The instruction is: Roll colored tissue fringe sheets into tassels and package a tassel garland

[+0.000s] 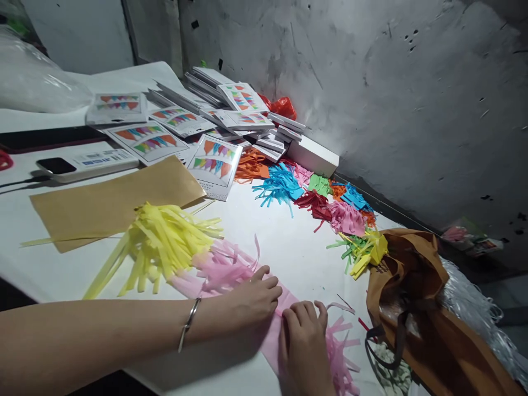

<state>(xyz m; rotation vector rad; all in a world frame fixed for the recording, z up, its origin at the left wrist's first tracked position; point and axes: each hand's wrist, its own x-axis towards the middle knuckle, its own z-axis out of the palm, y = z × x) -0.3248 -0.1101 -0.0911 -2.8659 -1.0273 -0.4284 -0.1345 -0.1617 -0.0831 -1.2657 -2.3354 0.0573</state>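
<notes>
Pink fringed tissue paper (274,342) lies slantwise on the white table, with cut strips at both ends. My left hand (253,300), below a silver bangle, rests on its upper part with bent fingers. Close by on the right, my right hand (306,335) has its fingers curled at the paper's middle, the fingertips pressed on a fold. Yellow tissue fringe (165,242) is heaped to the left, touching the pink strips.
Printed card packs (216,162) are piled at the back. Coloured tassel bundles (284,184) line the wall side. A brown paper sheet (115,201) and a white power bank (88,165) lie left; a brown bag (445,330) stands right.
</notes>
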